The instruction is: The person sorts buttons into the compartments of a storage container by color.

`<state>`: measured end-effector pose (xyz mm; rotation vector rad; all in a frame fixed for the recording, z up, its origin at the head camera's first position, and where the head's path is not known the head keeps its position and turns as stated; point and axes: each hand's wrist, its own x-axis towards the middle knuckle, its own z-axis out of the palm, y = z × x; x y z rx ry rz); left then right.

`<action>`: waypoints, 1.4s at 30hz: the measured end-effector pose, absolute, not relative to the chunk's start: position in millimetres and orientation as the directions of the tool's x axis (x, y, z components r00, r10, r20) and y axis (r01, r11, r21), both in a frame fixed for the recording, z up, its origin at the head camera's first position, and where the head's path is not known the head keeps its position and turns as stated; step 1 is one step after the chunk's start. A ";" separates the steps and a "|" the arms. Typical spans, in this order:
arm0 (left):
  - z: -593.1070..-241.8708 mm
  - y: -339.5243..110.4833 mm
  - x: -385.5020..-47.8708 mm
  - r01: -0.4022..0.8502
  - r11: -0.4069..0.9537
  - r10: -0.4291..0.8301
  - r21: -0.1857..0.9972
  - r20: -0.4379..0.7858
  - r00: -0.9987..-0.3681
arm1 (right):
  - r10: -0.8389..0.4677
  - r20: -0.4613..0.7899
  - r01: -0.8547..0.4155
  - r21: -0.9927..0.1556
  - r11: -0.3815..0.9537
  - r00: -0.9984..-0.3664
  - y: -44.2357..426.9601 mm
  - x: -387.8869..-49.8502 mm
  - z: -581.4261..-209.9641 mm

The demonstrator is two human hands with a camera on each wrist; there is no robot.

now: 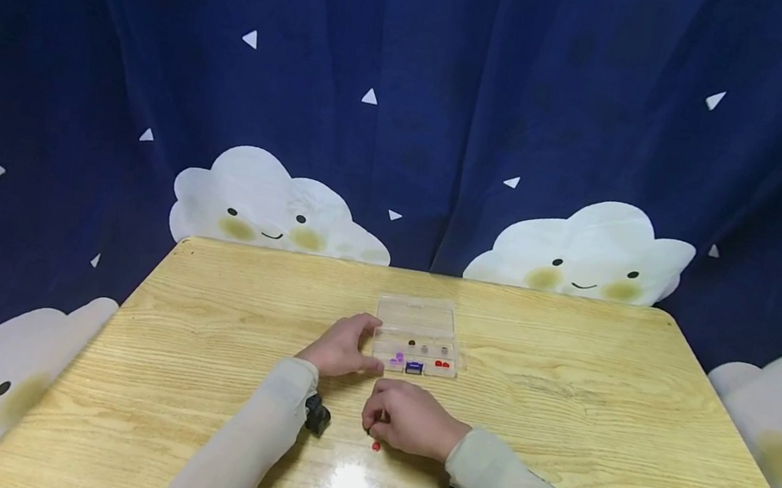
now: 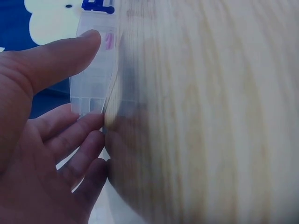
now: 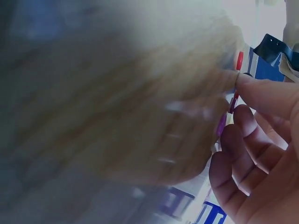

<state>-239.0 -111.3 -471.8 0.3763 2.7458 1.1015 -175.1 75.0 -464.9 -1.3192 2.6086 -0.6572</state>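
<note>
In the lower middle of the head view, a red bead (image 1: 376, 447) lay on the wooden table (image 1: 559, 438), just beside the fingertips of the right hand (image 1: 410, 417). That hand was bent low, thumb and forefinger nearly together; the right wrist view was hazy, and whether a bead was pinched between them could not be told. The same view showed a purple bead (image 3: 222, 125) close by the fingertips, at right of centre. The step seemed to be picking up loose beads: best done with thumb and forefinger pads flat to the wood, taking one bead from its sides, the other fingers tucked clear so nothing rolled.

Farther up, near the centre, the left hand (image 1: 343, 347) held the left end of a clear plastic compartment box (image 1: 418, 316) in a wide, light span, thumb at the front corner. Gentle bracing would serve; squeezing could tip it. Its lid stood open behind, with purple beads (image 1: 398, 358) front left, red beads (image 1: 442, 364) front right, and a blue latch (image 1: 414, 368) between them. A dark blue curtain (image 1: 430, 31) hung beyond.
</note>
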 end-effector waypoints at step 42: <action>-472.4 -110.9 -239.8 0.174 0.678 0.309 0.715 -0.062 -0.949 | -0.720 0.089 -0.644 -0.530 0.551 -0.688 100.4 -192.5 -453.3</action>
